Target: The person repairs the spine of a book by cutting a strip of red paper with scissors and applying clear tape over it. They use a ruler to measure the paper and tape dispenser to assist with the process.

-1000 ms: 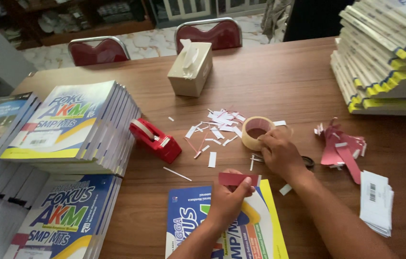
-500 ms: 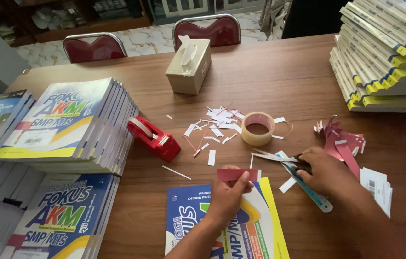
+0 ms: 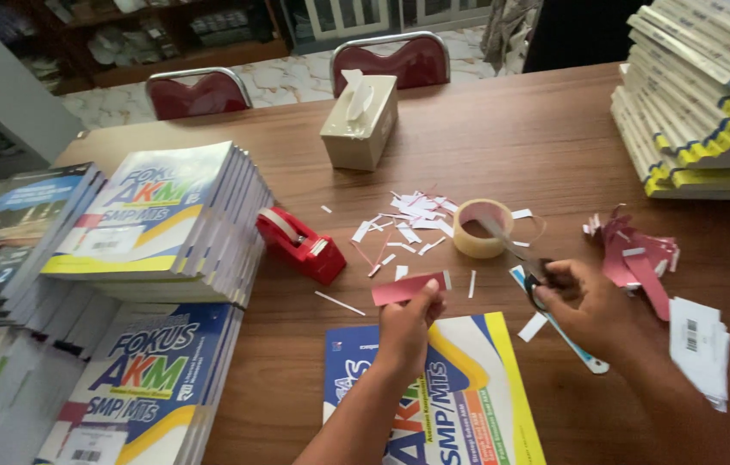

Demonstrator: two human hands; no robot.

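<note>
above the book cover (image 3: 468, 379), left hand (image 3: 408, 331) pinches a red strip (image 3: 406, 288) at its right end, long axis near level; right hand (image 3: 593, 310) grips scissors (image 3: 520, 254), blades apart, just right of the strip, pointing up-left

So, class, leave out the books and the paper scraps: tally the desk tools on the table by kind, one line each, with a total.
Scissors, in the right hand: 1
Red tape dispenser: 1
Roll of tape: 1
Tissue box: 1
Total: 4
</note>
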